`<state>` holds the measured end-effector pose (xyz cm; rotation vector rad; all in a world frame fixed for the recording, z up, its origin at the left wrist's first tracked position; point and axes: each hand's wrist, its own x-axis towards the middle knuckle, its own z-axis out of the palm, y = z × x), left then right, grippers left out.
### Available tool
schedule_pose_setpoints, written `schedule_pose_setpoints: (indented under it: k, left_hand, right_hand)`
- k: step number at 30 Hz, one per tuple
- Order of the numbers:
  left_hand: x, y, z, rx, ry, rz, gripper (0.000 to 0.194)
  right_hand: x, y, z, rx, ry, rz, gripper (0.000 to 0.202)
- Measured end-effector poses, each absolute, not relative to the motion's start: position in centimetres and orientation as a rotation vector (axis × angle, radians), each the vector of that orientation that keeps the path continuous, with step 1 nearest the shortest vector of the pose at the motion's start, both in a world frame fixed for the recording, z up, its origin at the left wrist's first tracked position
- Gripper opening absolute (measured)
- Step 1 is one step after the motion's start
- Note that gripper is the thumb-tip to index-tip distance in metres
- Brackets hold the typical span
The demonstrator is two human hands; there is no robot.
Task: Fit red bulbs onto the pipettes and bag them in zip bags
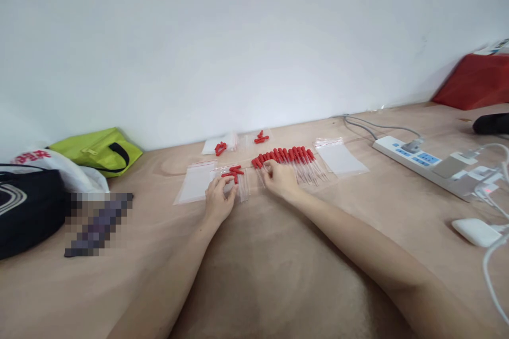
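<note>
A row of glass droppers with red rubber bulbs (294, 154) lies side by side on clear plastic, tips toward me. At the row's left end my right hand (279, 180) is closed, thumb and fingers pinched on a dropper that they partly cover. Left of it, my left hand (219, 200) rests over a clear bag, its thumb and fingertips slightly apart beside a small pile of loose red bulbs (235, 170). Bare glass tubes (244, 190) lie between the two hands. Under the left fingertips the details are hidden.
Zip bags lie left (194, 183) and right (342, 158) of the droppers. Two more piles of red bulbs (220, 148) sit near the wall. A power strip (421, 164) with cables stands right; a green bag (95, 151) and black bag (32, 212) are left.
</note>
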<state>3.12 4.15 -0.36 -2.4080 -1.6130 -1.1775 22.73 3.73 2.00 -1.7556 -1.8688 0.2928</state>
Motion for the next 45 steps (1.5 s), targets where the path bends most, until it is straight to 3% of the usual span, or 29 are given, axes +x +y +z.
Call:
schedule_pose_setpoints:
  k: [8, 18, 23, 29, 41, 45]
  left_hand:
    - [3.5, 3.9, -0.4, -2.492, -1.733, -1.077, 0.010]
    - [2.6, 5.1, -0.9, -2.323, -1.832, -1.109, 0.017]
    - [2.4, 5.8, -1.3, -2.451, -1.687, -0.997, 0.030]
    - [2.8, 5.6, -1.3, -2.554, -1.567, -0.889, 0.021]
    - [3.2, 4.9, -0.6, -2.487, -1.788, -1.172, 0.003]
    - [3.5, 4.9, -0.5, -2.386, -1.774, -1.394, 0.023]
  right_hand:
    - [19.7, 5.9, 1.3, -2.013, -1.750, 0.157, 0.019]
    - [18.7, 4.9, 1.6, -1.874, -1.939, 0.079, 0.025]
    - [17.9, 4.7, 2.0, -1.942, -2.018, 0.173, 0.030]
    - [18.1, 4.6, 2.6, -1.947, -2.115, 0.210, 0.026]
    - [22.5, 1.8, 1.8, -1.768, -2.143, -0.016, 0.022]
    - [26.2, 0.7, -0.2, -1.561, -2.065, -0.037, 0.030]
